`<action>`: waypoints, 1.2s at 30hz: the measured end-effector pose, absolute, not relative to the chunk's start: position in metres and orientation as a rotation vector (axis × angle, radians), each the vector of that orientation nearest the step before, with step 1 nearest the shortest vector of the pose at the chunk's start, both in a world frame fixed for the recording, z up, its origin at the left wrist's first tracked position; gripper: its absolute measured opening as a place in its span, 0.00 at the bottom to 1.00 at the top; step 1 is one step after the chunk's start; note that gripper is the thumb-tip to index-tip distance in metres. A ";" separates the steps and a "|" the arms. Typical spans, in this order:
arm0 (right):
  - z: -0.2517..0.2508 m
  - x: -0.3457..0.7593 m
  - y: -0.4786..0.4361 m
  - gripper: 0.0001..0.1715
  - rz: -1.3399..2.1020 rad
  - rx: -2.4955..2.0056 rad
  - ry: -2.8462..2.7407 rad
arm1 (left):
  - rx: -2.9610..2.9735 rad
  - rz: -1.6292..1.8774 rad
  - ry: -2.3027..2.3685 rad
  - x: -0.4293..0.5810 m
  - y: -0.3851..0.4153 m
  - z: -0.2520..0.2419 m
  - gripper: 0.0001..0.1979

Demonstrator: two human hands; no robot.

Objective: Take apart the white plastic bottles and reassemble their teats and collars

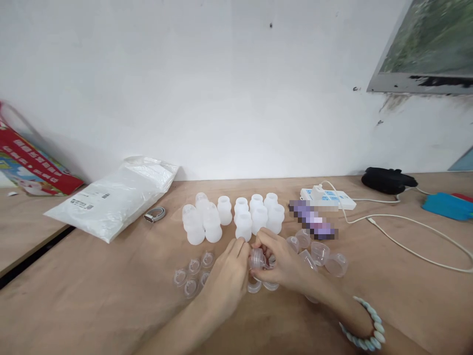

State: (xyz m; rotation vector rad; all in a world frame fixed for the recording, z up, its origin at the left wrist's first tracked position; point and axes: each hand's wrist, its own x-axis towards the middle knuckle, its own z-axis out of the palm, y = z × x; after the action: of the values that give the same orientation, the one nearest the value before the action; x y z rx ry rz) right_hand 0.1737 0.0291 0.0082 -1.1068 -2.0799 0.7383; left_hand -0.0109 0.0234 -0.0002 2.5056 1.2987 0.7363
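My left hand point(229, 268) and my right hand point(279, 256) meet at the middle of the table, fingers closed around a clear ribbed screw ring point(256, 258). My fingers hide part of the ring, and I cannot tell whether a nipple is inside it. More screw rings point(254, 286) lie just below my hands. Several clear bottle nipples point(180, 277) rest to the left of my left hand. Frosted white baby bottles point(244, 226) stand upright behind my hands; a few at the left carry clear tops point(190, 213). Clear domed caps point(319, 253) lie to the right of my right hand.
At the back left are a white plastic bag point(118, 197), a watch point(154, 214) and a red printed bag point(35, 162). To the right are a power strip point(343, 199), a blurred purple item point(314, 221), a looping white cable point(417, 218), a black case point(388, 180) and a blue object point(448, 206).
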 end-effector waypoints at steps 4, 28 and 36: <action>0.014 0.188 0.033 0.17 0.761 -1.152 -1.973 | 2.605 0.861 1.609 -0.045 0.032 0.020 0.11; 0.034 0.208 0.031 0.14 0.550 -1.410 -2.537 | 2.555 0.266 1.637 -0.102 0.052 0.000 0.14; 0.023 0.193 0.021 0.28 0.112 -1.544 -2.763 | 2.640 0.546 1.607 -0.098 0.044 0.010 0.15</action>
State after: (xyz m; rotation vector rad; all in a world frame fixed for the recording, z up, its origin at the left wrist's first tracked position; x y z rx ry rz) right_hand 0.1926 0.0215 0.0229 -1.5437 -2.7632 0.1118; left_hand -0.0977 0.0445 0.0104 2.6398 1.6074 0.5461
